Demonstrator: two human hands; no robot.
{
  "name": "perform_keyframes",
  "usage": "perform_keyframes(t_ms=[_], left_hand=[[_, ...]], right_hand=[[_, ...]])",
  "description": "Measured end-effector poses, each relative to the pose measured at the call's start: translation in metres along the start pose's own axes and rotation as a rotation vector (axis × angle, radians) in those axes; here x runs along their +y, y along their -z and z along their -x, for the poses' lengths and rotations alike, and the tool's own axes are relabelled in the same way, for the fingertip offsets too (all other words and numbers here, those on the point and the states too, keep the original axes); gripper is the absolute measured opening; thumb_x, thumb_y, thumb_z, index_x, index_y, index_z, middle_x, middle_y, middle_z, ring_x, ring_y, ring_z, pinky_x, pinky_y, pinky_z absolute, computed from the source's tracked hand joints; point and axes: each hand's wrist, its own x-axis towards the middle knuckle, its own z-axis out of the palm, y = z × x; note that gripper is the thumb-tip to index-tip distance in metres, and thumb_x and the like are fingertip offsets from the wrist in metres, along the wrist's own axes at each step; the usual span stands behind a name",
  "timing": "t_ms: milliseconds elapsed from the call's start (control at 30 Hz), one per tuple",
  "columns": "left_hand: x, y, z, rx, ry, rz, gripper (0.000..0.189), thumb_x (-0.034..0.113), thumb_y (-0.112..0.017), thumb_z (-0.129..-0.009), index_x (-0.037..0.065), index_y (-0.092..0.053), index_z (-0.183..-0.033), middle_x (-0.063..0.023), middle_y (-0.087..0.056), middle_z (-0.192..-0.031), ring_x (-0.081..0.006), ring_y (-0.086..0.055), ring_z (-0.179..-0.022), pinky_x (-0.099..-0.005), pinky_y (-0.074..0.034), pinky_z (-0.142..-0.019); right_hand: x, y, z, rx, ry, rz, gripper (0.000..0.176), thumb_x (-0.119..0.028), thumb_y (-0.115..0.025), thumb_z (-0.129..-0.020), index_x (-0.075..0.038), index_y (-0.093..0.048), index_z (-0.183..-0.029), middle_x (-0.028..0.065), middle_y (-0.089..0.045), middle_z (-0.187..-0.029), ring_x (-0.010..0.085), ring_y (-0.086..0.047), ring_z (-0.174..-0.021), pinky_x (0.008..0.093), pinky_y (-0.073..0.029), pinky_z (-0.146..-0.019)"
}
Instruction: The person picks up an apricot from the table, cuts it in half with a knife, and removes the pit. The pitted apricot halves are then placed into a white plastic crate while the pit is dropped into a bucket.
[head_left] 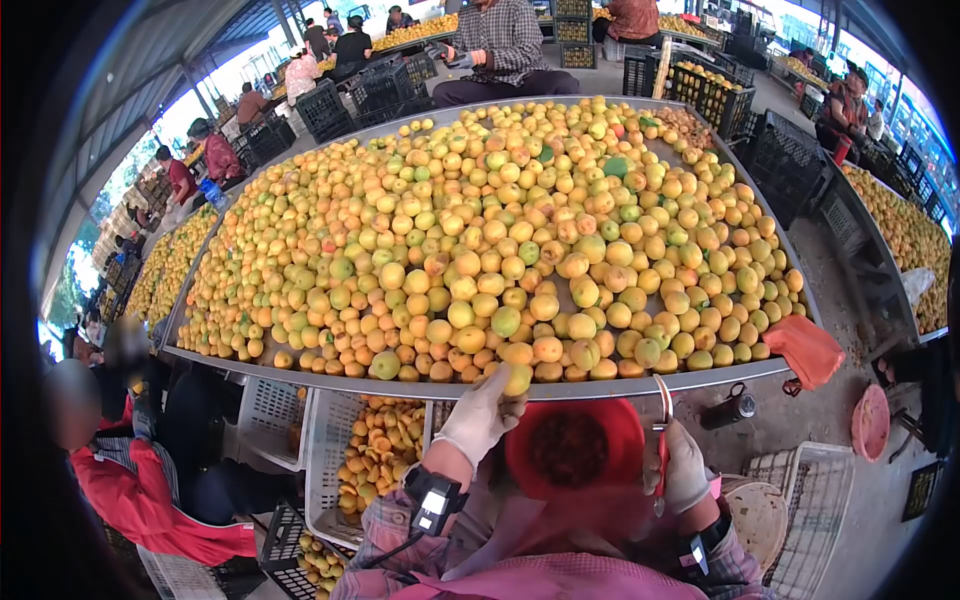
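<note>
My left hand (484, 418), in a white glove, is closed on a yellow-orange fruit (517, 379) at the near edge of the metal table (590, 387). A wide heap of yellow and orange fruit (450, 240) covers the table just beyond. To the right, my right hand (683, 468), also gloved, is wrapped round a red-handled tool (662, 450) that points up towards the table edge. Below and between my hands stands a red basin (628, 445) with dark contents.
Left of the basin, a white crate (325, 450) holds cut orange fruit. An orange-red bag (803, 350) hangs at the table's right corner, near a black bottle (728, 410). A co-worker in red (150, 500) sits at the left; another person (500, 45) sits across the table.
</note>
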Motion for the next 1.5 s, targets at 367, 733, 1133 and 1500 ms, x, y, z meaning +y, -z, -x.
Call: perform_keyframes(t_ms=[367, 733, 1133, 1500], left_hand=[[0.02, 0.019, -0.049, 0.402, -0.614, -0.565, 0.029, 0.009, -0.061, -0.089, 0.0, -0.061, -0.117, -0.0119, -0.069, -0.102, -0.0229, -0.065, -0.091, -0.0328, -0.051, -0.081], [0.042, 0.072, -0.069, 0.755, -0.869, -0.903, 0.02, 0.006, -0.058, -0.09, 0.002, -0.065, -0.108, -0.018, -0.068, -0.103, -0.0319, -0.065, -0.096, -0.038, -0.05, -0.084], [0.082, 0.133, -0.075, 0.94, -0.858, -1.036, 0.017, 0.005, -0.057, -0.091, 0.0, -0.065, -0.105, -0.0176, -0.067, -0.099, -0.031, -0.064, -0.095, -0.0355, -0.05, -0.083], [0.103, 0.184, -0.072, 1.036, -0.885, -0.775, 0.015, 0.004, -0.056, -0.093, 0.0, -0.067, -0.103, -0.0105, -0.069, -0.086, -0.0157, -0.065, -0.078, -0.0271, -0.05, -0.071]], right_hand=[[0.015, 0.03, -0.029, 0.069, -0.073, -0.026, 0.051, -0.048, -0.042, -0.101, -0.003, -0.055, -0.12, 0.0021, -0.045, -0.058, 0.014, -0.046, -0.039, 0.0275, -0.041, -0.035], [0.023, 0.04, -0.027, 0.061, -0.02, -0.019, 0.046, -0.043, -0.047, -0.1, 0.0, -0.057, -0.111, 0.0037, -0.049, -0.057, 0.0136, -0.045, -0.038, 0.0253, -0.037, -0.035], [0.026, 0.034, -0.051, -0.03, -0.066, -0.146, 0.04, -0.039, -0.055, -0.096, 0.0, -0.056, -0.105, 0.0061, -0.048, -0.055, 0.0172, -0.045, -0.037, 0.0284, -0.038, -0.033], [0.036, 0.053, -0.073, -0.389, -0.157, -0.327, 0.045, -0.037, -0.063, -0.091, 0.007, -0.058, -0.09, 0.0122, -0.055, -0.056, 0.0248, -0.055, -0.041, 0.0364, -0.048, -0.037]])
